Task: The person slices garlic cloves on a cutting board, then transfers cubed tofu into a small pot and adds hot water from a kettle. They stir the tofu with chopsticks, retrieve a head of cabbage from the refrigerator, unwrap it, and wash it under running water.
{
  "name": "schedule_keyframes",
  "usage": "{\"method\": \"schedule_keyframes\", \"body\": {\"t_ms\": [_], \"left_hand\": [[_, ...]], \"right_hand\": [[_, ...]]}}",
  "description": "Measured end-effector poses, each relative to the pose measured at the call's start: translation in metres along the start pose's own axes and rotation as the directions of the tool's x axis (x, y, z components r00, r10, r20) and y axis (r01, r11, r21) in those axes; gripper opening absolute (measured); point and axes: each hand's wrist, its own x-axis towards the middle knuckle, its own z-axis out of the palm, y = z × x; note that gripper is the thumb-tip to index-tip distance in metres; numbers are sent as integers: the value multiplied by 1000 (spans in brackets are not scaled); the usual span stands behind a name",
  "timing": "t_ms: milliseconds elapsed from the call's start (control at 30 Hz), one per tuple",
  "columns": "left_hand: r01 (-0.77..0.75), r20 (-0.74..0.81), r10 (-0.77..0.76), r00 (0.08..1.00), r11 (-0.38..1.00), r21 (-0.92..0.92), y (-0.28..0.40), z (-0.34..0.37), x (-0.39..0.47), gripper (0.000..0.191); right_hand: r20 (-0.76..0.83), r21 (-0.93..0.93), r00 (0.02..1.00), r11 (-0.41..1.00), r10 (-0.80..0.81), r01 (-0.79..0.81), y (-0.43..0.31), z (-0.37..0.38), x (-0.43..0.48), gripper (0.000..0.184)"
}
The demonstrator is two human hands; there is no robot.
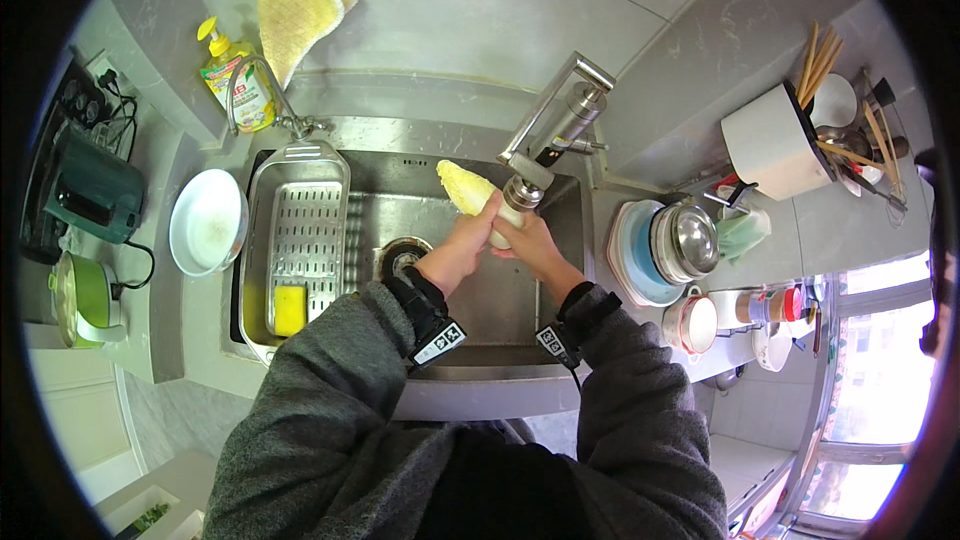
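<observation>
Both my hands grip a napa cabbage [466,187], pale yellow at its leafy tip and white at its base. My left hand [466,240] wraps it from the near left side, and my right hand [534,238] clasps the base end from the right. The cabbage tilts, its leafy tip pointing up and to the left. Right above its base is the spout head of a steel faucet [525,193]. Whether water runs is hard to tell. Below lies the stainless steel sink [487,315], with a dark-ringed drain [405,251] left of my hands.
A perforated steel drainer basket [311,217] holding a yellow sponge [291,310] sits over the sink's left side. A white bowl [208,223] stands left of it. Stacked basins [637,255] and a steel pot [694,240] crowd the right counter. A soap bottle [244,86] stands behind.
</observation>
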Motion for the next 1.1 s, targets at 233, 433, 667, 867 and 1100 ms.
{"method": "schedule_keyframes", "body": {"t_ms": [233, 433, 667, 867, 1100], "left_hand": [[-150, 109, 205, 973, 914, -378, 1, -10, 14, 48], [-256, -99, 236, 967, 897, -361, -15, -9, 27, 52], [-223, -201, 176, 964, 944, -244, -29, -4, 26, 61], [-276, 9, 279, 960, 956, -103, -29, 3, 12, 47], [-105, 211, 227, 951, 877, -469, -10, -16, 10, 47]], "right_hand": [[362, 245, 871, 868, 331, -431, -2, -7, 9, 61], [64, -275, 994, 959, 92, -71, -1, 12, 21, 53], [-20, -129, 963, 955, 267, -268, -8, 5, 29, 49], [207, 108, 941, 950, 267, -293, -5, -10, 26, 43], [75, 428, 993, 896, 94, -118, 2, -12, 9, 27]]}}
